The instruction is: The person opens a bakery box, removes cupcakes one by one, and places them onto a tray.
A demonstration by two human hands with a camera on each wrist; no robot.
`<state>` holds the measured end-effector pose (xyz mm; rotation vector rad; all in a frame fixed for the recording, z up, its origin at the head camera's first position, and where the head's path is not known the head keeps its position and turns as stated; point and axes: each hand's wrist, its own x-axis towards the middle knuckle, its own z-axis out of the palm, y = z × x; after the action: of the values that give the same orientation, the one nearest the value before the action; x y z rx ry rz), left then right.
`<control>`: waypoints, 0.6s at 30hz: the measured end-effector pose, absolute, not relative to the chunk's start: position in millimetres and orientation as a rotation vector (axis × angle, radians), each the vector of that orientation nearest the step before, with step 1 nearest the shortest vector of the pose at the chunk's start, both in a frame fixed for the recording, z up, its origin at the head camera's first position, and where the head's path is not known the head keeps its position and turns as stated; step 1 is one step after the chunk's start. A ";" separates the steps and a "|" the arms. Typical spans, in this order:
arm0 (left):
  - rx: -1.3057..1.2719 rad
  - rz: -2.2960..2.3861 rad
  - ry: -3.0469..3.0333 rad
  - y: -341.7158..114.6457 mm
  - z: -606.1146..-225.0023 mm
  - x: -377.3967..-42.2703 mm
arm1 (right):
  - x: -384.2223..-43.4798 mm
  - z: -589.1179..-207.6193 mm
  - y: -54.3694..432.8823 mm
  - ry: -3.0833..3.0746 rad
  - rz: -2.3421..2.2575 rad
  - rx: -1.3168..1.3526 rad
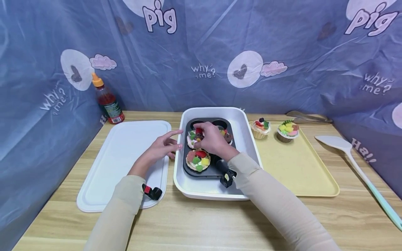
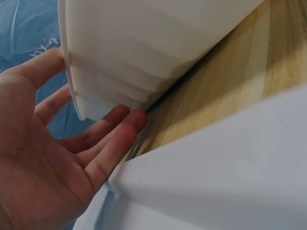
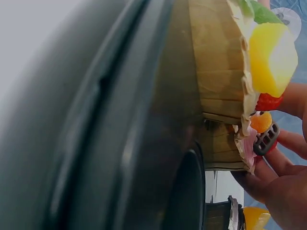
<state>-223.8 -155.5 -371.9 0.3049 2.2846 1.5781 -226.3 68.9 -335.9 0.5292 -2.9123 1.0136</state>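
Observation:
My right hand [image 1: 214, 140] reaches into a white tub [image 1: 216, 196] and grips a toy cupcake [image 1: 191, 143] with pink cream and fruit topping at the left of a dark muffin pan [image 1: 201, 173]. In the right wrist view, the fingers [image 3: 272, 163] close round its topping, and its brown paper cup stands at the pan. Just in front sits another fruit-topped cupcake [image 1: 198, 160]; a third cupcake [image 1: 228, 136] is partly hidden behind my right hand. My left hand [image 1: 159, 148] touches the tub's left side, fingers spread and loosely bent, as the left wrist view shows.
A white tray [image 1: 125, 157] lies left of the tub, with a sauce bottle [image 1: 110, 103] behind it. On the right, a yellow tray [image 1: 295, 164] bears two cupcakes [image 1: 260, 129]. Tongs [image 1: 309, 118] lie behind it, and a long spoon [image 1: 361, 170] beyond its right edge.

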 end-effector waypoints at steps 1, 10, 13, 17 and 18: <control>0.306 1.578 2.285 -155.5 -371.7 -223.7 | -226.1 -335.4 69.0 -2.906 1.004 0.539; 0.311 1.580 2.290 -154.7 -370.4 -221.9 | -224.7 -327.4 75.1 -2.809 1.004 0.578; 0.306 1.573 2.297 -154.5 -370.4 -221.6 | -224.8 -325.4 78.7 -2.776 1.022 0.594; 0.300 1.565 2.303 -154.2 -370.8 -221.8 | -224.6 -322.2 83.9 -2.740 1.072 0.597; 0.299 1.566 2.302 -154.1 -370.7 -221.8 | -224.3 -321.1 85.4 -2.727 1.082 0.597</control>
<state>-221.8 -154.1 -370.7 0.2986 2.3023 1.5656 -224.3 85.4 -321.1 0.5968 -2.7268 1.0822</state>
